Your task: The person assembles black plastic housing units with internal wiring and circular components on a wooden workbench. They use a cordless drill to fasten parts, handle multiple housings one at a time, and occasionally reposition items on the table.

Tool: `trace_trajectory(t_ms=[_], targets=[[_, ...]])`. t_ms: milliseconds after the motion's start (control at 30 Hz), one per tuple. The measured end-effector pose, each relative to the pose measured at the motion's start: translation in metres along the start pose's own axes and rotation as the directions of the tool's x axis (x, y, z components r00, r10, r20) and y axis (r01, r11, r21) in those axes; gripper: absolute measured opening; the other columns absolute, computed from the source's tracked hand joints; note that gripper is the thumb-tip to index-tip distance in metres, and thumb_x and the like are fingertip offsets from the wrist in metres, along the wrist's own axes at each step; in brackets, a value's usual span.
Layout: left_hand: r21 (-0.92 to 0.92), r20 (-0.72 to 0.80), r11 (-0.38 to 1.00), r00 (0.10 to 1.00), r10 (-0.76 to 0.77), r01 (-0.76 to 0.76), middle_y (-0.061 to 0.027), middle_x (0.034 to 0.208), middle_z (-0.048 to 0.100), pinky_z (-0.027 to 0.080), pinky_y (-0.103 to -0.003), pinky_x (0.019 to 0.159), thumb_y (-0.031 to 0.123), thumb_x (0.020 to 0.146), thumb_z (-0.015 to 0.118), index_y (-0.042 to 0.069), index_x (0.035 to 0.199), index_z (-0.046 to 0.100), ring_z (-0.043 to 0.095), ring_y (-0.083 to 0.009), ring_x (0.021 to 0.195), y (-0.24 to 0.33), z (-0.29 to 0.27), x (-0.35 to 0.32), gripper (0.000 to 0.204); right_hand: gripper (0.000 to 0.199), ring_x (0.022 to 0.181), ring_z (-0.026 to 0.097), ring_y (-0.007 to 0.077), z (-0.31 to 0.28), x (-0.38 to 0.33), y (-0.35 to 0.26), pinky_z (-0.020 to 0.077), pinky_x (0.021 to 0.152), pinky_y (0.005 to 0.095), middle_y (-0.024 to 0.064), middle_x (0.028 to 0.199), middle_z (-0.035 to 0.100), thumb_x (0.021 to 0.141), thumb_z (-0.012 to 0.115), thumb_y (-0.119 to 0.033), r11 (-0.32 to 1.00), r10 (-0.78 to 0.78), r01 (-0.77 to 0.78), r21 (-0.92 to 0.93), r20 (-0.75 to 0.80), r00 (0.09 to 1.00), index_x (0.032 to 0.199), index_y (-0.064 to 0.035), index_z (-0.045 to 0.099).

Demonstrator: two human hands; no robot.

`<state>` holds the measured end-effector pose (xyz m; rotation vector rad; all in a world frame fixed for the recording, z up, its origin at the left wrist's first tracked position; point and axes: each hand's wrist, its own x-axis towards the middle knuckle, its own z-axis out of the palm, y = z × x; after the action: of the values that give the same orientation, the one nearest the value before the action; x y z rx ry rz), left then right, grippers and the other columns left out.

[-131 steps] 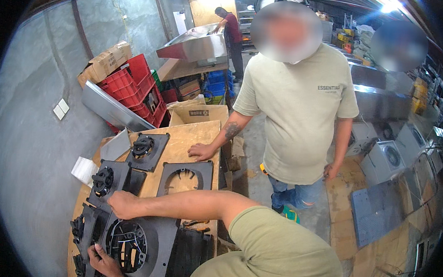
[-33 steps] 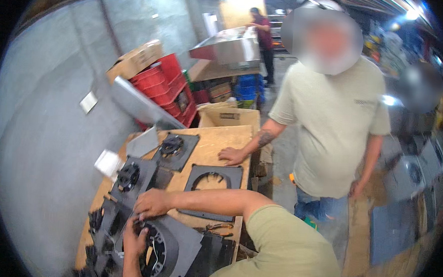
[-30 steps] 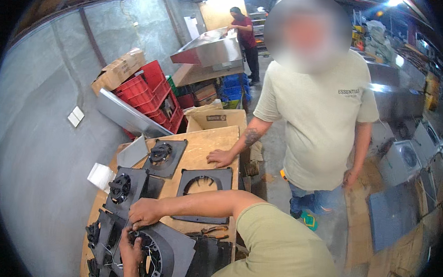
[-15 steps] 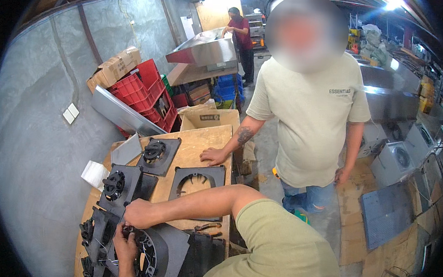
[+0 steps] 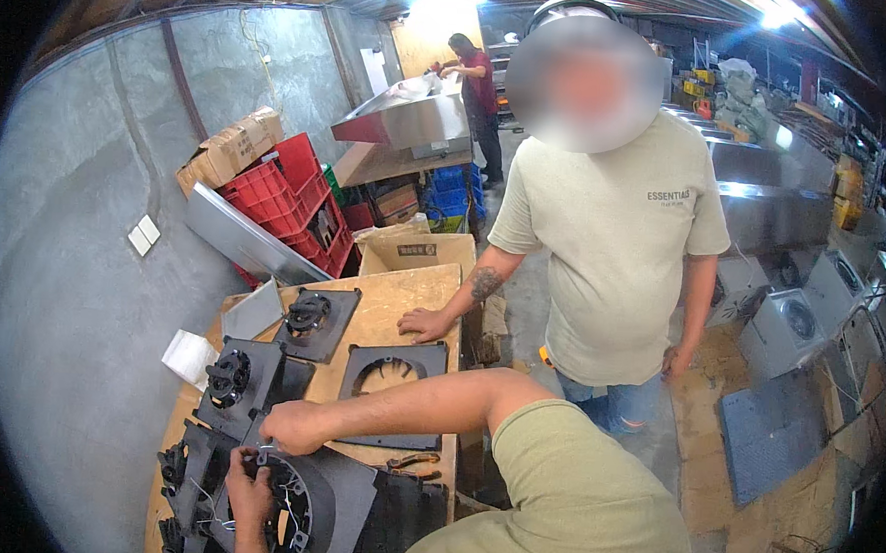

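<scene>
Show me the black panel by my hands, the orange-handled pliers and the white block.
Black panel (image 5: 349,494), head view: flat surface right of its round opening.
Orange-handled pliers (image 5: 416,459), head view: one handle.
White block (image 5: 189,357), head view: its visible face.

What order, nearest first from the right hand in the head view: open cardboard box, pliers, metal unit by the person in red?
1. Pliers: right of the right hand, near the table's edge.
2. Open cardboard box: past the table's far end.
3. Metal unit: far in the background.
</scene>
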<state>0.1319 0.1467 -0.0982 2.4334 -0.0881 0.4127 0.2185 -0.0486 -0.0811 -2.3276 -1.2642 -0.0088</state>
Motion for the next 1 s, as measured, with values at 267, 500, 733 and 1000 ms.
trace_trajectory(t_ms=[267, 500, 733, 1000], targets=[[0.006, 0.004, 0.999, 0.999, 0.043, -0.043, -0.0164, 0.091, 0.066, 0.049, -0.036, 0.079, -0.007, 0.075, 0.067, 0.002, 0.108, 0.054, 0.066, -0.0269, 0.084, 0.005, -0.004, 0.001, 0.036, 0.026, 0.099, 0.061, 0.0316, -0.011, -0.01, 0.013, 0.0551, 0.074, 0.0441, 0.0047, 0.135, 0.052, 0.083, 0.06, -0.02, 0.753, -0.589, 0.499, -0.428, -0.102, 0.802, 0.107, -0.0192, 0.069], [0.012, 0.028, 1.0, 1.0, 0.01, -0.01, -0.015, 0.084, 0.067, 0.05, -0.035, 0.075, -0.006, 0.076, 0.068, 0.0, 0.109, 0.054, 0.065, -0.0232, 0.078, -0.006, -0.003, 0.005, 0.037, 0.018, 0.099, 0.06, 0.0256, -0.024, 0.026, 0.018, 0.0549, 0.072, 0.0387, -0.0027, 0.124, 0.06, 0.084, 0.06, -0.024, 0.437, -0.655, 0.699, -0.566, 0.332, 0.679, 0.095, -0.0155, 0.071], [-0.03, 0.034, 1.0, 0.999, 0.0, 0.001, -0.0116, 0.08, 0.066, 0.05, -0.032, 0.071, -0.006, 0.075, 0.068, 0.001, 0.108, 0.054, 0.064, -0.0188, 0.073, -0.012, -0.002, 0.007, 0.036, 0.024, 0.079, 0.069, 0.0325, -0.031, 0.055, -0.006, 0.0533, 0.067, 0.0478, 0.0096, 0.081, 0.072, 0.077, 0.067, -0.036, 0.601, -0.539, 0.674, -0.429, 0.406, 0.738, 0.081, -0.0135, 0.074], [-0.336, 0.115, 0.919, 0.977, -0.177, 0.206, -0.0017, 0.073, 0.059, 0.045, -0.024, 0.063, -0.011, 0.077, 0.066, 0.001, 0.112, 0.047, 0.056, -0.0083, 0.066, -0.023, -0.005, 0.013, 0.041, 0.026, 0.077, 0.068, 0.0357, -0.021, 0.072, -0.014, 0.053, 0.066, 0.0487, 0.0143, 0.079, 0.071, 0.076, 0.066, -0.035, 0.709, -0.566, 0.63, -0.316, 0.276, 0.776, 0.081, -0.0114, 0.075]])
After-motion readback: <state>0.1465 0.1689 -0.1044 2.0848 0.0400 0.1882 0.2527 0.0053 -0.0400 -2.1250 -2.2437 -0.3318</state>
